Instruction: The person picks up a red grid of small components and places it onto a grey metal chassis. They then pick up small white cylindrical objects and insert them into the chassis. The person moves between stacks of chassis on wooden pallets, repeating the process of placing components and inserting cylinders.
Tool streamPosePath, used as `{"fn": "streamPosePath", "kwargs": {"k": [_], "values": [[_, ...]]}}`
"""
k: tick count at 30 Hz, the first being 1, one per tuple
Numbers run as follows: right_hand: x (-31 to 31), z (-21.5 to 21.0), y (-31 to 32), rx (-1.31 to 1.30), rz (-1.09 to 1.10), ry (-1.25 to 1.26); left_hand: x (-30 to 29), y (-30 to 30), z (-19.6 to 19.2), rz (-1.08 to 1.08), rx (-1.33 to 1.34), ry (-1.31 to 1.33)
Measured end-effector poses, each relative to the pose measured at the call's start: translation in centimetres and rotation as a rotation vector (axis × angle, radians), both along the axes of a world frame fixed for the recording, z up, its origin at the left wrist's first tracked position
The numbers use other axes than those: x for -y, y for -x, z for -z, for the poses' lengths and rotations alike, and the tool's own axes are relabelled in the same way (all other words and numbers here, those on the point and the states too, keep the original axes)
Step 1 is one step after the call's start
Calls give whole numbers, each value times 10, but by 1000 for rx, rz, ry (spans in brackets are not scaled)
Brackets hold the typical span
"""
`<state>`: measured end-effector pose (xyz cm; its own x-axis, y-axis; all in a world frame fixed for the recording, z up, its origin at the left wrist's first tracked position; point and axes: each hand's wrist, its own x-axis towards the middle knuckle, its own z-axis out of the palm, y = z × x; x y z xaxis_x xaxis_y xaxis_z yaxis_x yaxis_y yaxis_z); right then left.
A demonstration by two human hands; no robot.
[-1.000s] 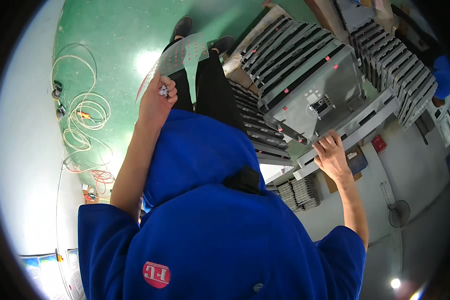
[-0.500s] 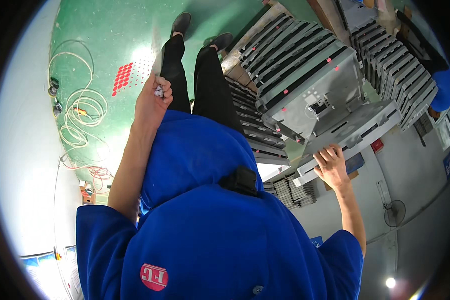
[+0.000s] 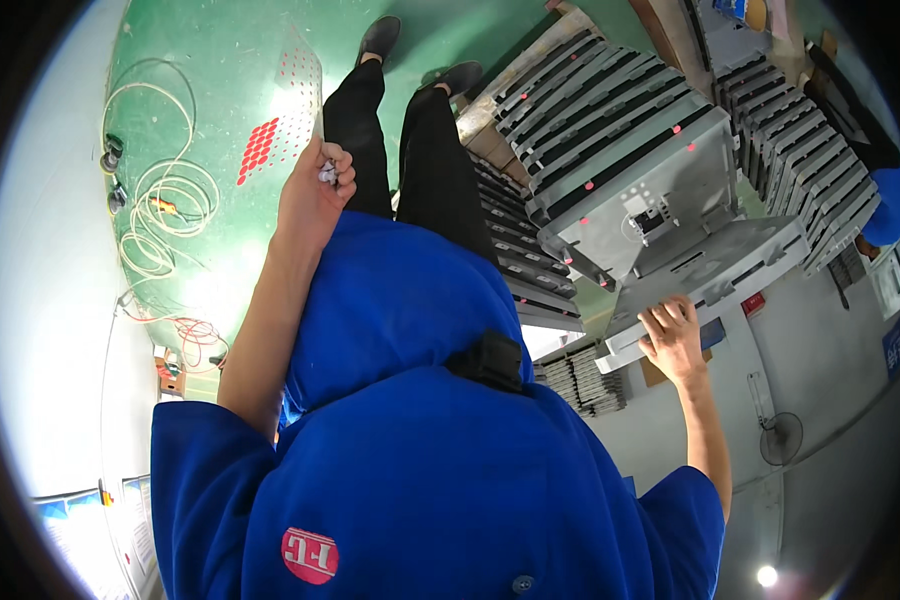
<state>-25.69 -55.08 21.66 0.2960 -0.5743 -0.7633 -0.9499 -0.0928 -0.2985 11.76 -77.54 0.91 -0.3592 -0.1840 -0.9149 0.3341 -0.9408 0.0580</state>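
My left hand (image 3: 313, 192) is raised in a fist beside my left leg. It pinches a clear plastic sheet (image 3: 288, 112) that carries rows of round red stickers (image 3: 258, 150). My right hand (image 3: 672, 338) grips the near edge of a flat grey metal panel (image 3: 722, 262). Just beyond that panel, a grey metal chassis (image 3: 638, 195) with small red dots leans against rows of similar dark units (image 3: 580, 95). My blue shirt fills the lower middle, and my black trousers and dark shoes (image 3: 380, 35) stand on the green floor.
Coiled pale cables (image 3: 160, 200) and reddish wires (image 3: 195, 335) lie on the green floor (image 3: 200, 60) at left. More stacked grey units (image 3: 800, 160) stand at right, where another person in blue (image 3: 885, 205) works. A fan (image 3: 780, 438) and smaller stacks (image 3: 582, 378) sit lower right.
The sticker sheet in my left hand has swung so its red dots now show against the floor. My right hand slid slightly down along the panel's edge.
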Motion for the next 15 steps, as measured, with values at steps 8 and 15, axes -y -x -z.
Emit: {"fn": "streamPosePath", "kwargs": {"k": [8, 15], "values": [[0, -7, 2, -17, 23, -39, -3, -2, 0, 3, 6, -2], [13, 16, -2, 24, -9, -26, -8, -4, 2, 10, 0, -3]]}}
